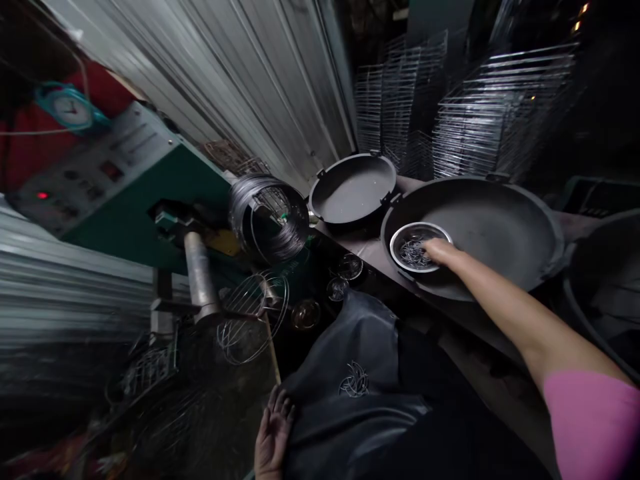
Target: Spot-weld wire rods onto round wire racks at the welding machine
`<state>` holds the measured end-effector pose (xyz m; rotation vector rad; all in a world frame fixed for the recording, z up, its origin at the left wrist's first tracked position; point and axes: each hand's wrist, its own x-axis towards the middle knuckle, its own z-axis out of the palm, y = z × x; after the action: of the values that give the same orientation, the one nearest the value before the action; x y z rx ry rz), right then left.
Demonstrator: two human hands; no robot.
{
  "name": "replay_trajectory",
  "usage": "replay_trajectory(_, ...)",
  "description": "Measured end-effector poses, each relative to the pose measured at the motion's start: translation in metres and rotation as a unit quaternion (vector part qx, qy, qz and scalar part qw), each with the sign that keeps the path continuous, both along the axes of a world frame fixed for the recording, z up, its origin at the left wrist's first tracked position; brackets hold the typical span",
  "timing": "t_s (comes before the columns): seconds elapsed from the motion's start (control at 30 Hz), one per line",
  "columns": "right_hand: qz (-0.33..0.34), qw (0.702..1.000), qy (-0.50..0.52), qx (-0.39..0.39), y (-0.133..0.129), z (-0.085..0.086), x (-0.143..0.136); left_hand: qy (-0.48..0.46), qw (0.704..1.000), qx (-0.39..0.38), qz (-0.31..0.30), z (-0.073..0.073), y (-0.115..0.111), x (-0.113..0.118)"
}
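My right hand (439,251) reaches into a small metal bowl (395,250) of short curved wire pieces (414,253). Its fingertips are down at the pieces, and the dim light hides whether they grip any. The bowl sits inside a large dark pan (510,233). My left hand (275,427) lies palm up beside my leg, fingers loosely curled and apart, holding nothing. On the dark apron (360,333) over my lap rests a little heap of curved wire pieces (355,380). Near the left hand, a round wire frame (255,317) hangs at the machine's arm.
A green machine (145,193) with a lit red lamp stands at left, a teal clock (73,110) above it. Beside it is a coil of wire (240,207). A smaller pan (355,190) adjoins the large one. Stacked wire racks (500,107) stand behind, near a corrugated metal wall (225,73).
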<state>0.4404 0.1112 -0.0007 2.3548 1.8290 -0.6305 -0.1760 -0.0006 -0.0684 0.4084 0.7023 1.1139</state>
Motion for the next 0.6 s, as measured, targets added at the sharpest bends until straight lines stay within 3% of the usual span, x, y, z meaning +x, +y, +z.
replay_trajectory(0.23, -0.023, 0.999, -0.019, 0.022, 0.001, 0.007, 0.011, -0.031, 0.999, 0.016, -0.023, -0.004, 0.004, -0.002)
replay_trajectory(0.47, -0.078, 0.994, -0.056, 0.058, 0.014, -0.008, -0.022, -0.056, 0.997, 0.042, -0.032, -0.009, 0.003, 0.0)
replay_trajectory(0.6, -0.084, 0.991, -0.042, 0.093, 0.024, -0.015, -0.025, -0.064, 0.996, 0.043, -0.042, -0.009, 0.005, 0.001)
